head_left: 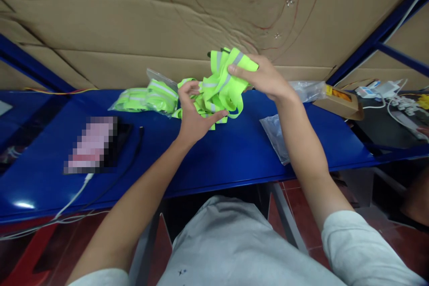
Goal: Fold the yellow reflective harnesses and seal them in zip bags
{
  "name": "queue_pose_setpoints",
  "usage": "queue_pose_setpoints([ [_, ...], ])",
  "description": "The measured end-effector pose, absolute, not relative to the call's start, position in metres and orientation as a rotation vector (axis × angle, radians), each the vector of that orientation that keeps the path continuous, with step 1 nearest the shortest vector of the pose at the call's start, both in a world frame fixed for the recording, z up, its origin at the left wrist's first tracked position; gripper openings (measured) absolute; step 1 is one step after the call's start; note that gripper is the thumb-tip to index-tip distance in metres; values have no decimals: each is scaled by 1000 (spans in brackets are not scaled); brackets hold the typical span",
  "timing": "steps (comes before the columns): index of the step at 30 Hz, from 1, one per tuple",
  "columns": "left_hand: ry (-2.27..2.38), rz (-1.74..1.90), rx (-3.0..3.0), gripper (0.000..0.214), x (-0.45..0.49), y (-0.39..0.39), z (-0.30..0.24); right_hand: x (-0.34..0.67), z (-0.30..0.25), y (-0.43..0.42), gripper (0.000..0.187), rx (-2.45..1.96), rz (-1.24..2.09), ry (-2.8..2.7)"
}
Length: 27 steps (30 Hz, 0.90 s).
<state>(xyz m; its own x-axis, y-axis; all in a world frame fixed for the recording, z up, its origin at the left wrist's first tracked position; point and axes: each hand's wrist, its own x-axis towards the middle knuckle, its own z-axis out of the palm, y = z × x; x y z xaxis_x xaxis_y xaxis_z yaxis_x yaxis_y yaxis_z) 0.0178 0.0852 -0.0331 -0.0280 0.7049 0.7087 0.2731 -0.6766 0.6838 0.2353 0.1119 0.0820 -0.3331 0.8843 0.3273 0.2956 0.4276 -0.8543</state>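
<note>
Grip, right side: your right hand (264,76) was clenched on neon yellow-green fabric straps with grey reflective bands (221,82).
Grip, left side: your left hand (194,120) cupped the straps, thumb and fingers spread; you couldn't tell whether it grasped them.
Strap position: between your hands, over the glossy blue tabletop (224,156), before a brown cardboard wall (117,18).
Table edges: your forearms crossed the front edge; blue surface separated it from the straps.
Room: red tiled floor (301,210) showed below.
Counts: one blurred-screen device (94,143) left, one brown cardboard box (335,105) right.
</note>
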Motion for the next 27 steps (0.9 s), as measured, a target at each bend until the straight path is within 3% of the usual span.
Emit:
queue_pose_setpoints([
  [3, 823, 1664, 1710, 107, 13, 85, -23, 229, 85, 106, 50, -918, 801, -2013],
  [7, 599, 1120, 1373, 82, 15, 80, -24, 216, 86, 98, 45, -814, 814, -2135],
  [10, 561, 939, 1281, 69, 23, 71, -30, 205, 83, 96, 46, -798, 779, -2176],
  [17, 693, 1083, 1274, 64, 33, 66, -31, 202, 79, 95, 48, -831, 793, -2136],
  [27, 724, 937, 1387, 51, 23, 59, -21, 207, 76, 93, 49, -1022, 1202, -1832],
])
